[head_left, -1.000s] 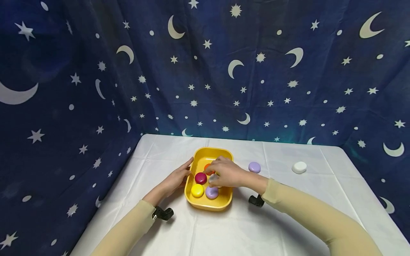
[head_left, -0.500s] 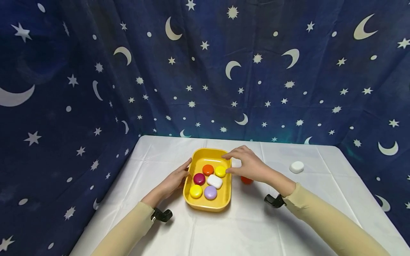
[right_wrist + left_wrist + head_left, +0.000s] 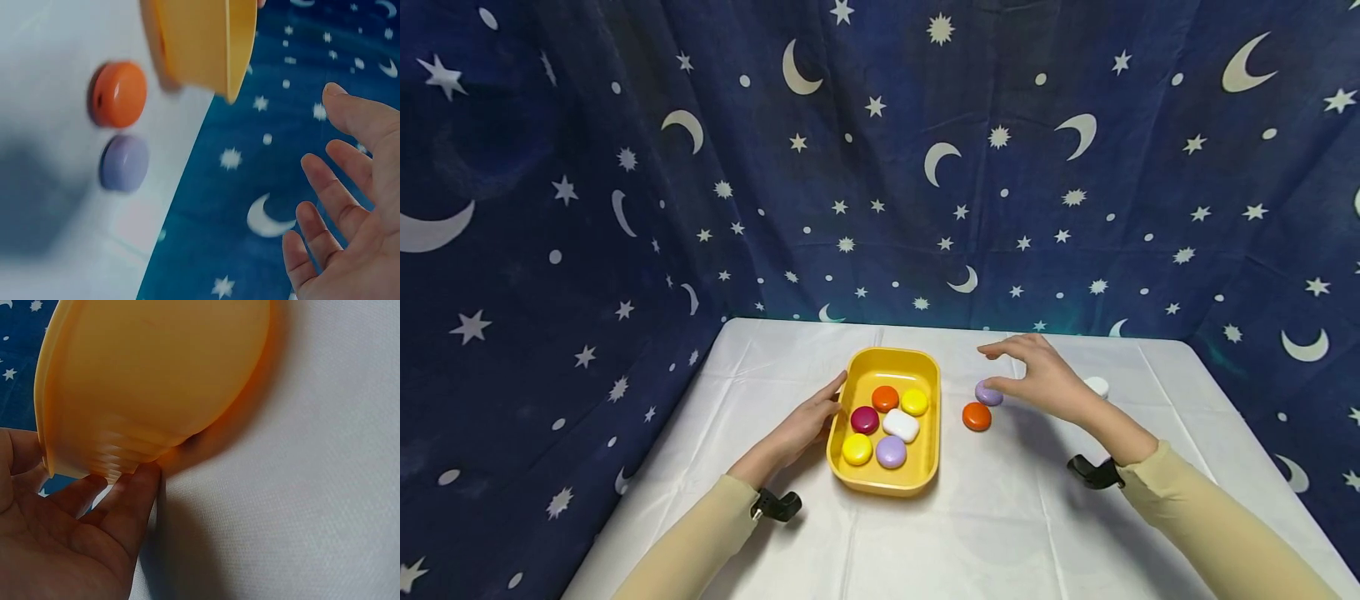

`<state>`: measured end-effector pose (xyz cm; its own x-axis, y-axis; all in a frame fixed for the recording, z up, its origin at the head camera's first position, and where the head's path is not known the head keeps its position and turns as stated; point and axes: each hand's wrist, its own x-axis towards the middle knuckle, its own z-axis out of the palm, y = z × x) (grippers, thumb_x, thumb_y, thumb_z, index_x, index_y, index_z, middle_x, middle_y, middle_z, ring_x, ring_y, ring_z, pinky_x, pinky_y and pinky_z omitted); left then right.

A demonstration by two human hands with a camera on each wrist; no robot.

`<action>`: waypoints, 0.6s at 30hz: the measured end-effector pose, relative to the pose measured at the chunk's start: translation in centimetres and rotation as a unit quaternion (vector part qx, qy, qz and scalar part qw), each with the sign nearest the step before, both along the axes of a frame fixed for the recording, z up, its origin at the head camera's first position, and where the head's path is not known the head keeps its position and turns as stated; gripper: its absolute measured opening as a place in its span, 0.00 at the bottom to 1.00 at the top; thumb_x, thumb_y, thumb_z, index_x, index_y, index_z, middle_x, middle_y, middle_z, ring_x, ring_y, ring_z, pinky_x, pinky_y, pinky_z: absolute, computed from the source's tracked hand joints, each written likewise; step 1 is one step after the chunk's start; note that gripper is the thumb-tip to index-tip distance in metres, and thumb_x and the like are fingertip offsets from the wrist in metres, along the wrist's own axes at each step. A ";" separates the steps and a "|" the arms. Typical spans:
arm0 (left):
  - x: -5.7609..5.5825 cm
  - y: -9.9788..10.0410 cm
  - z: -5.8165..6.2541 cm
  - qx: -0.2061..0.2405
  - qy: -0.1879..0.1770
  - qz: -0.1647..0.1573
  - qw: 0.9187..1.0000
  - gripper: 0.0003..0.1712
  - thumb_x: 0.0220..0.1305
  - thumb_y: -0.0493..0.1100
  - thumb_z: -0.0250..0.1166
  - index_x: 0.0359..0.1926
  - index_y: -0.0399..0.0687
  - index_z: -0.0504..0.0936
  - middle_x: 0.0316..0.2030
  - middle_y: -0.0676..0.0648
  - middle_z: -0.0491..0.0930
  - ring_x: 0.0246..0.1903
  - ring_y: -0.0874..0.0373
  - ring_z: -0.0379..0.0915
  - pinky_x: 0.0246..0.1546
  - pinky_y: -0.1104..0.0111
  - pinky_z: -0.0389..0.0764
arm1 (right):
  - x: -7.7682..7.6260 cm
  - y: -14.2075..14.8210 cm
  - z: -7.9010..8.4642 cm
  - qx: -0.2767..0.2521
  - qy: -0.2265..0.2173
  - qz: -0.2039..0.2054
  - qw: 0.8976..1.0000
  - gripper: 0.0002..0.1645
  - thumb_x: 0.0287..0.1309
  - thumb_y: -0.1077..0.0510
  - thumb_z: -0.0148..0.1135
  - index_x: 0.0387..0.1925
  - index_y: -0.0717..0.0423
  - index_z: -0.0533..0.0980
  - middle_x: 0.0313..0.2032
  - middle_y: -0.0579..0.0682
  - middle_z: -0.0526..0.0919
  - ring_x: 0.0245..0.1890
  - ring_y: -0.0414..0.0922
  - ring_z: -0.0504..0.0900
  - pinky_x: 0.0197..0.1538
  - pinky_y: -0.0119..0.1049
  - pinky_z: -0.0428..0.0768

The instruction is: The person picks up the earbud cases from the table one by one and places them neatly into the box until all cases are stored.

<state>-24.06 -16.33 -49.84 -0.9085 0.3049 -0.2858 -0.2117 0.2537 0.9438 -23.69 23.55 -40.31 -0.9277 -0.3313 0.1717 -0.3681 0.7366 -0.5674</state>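
Observation:
A yellow tray [image 3: 882, 482] holds several smooth, rounded, pebble-like pieces: an orange one [image 3: 885, 398], two yellow ones [image 3: 857, 449], a dark red one [image 3: 864, 419], a white one [image 3: 901, 426] and a lilac one [image 3: 891, 452]. At the tray's left side my left hand [image 3: 803, 429] rests its fingers against the outer wall, as the left wrist view also shows. My right hand [image 3: 1047, 379] hovers over the table with fingers spread and nothing in them. Close to its thumb lies another lilac piece [image 3: 988, 394], with a second orange piece [image 3: 977, 417] just in front of it.
Another white piece [image 3: 1097, 386] lies farther right, partly hidden by the right hand. A white cloth [image 3: 970, 533] covers the table. Dark blue curtains [image 3: 880, 167] with moons and stars hang behind it and at the left.
My right hand has left the tray and moved right, past the loose orange and lilac pieces. A yellow piece shows at the tray's upper right. The left hand stays at the tray.

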 end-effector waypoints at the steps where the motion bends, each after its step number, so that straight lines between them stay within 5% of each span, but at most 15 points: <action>1: 0.0 0.0 0.0 0.001 -0.001 0.000 1.000 0.36 0.76 0.45 0.50 0.80 0.72 0.55 0.79 0.40 0.52 0.74 0.40 0.57 0.68 0.44 0.65 | 0.1 0.6 0.0 0.000 0.003 -0.006 1.000 0.34 0.56 0.46 0.76 0.64 0.44 0.79 0.54 0.47 0.83 0.63 0.54 0.66 0.62 0.62 0.70; 12: 0.1 0.1 0.4 0.002 -0.006 0.012 1.000 0.36 0.75 0.44 0.51 0.80 0.71 0.56 0.78 0.39 0.55 0.71 0.41 0.62 0.66 0.46 0.69 | 0.3 7.1 -1.2 0.003 -0.017 -0.065 0.998 0.38 0.61 0.39 0.70 0.66 0.52 0.76 0.56 0.57 0.81 0.68 0.63 0.60 0.62 0.67 0.63; 18: 0.0 0.1 0.5 -0.003 -0.001 0.015 1.000 0.36 0.75 0.44 0.51 0.80 0.70 0.57 0.78 0.39 0.56 0.72 0.41 0.61 0.67 0.46 0.69 | 0.5 9.6 -1.7 0.010 -0.030 -0.091 0.995 0.42 0.63 0.35 0.66 0.68 0.58 0.73 0.63 0.62 0.77 0.67 0.66 0.59 0.58 0.65 0.68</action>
<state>-24.02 -16.22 -49.35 -0.9164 0.2756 -0.2903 -0.2221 0.2532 0.9416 -23.22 33.13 -42.00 -0.9812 -0.1597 0.1085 -0.1930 0.7994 -0.5689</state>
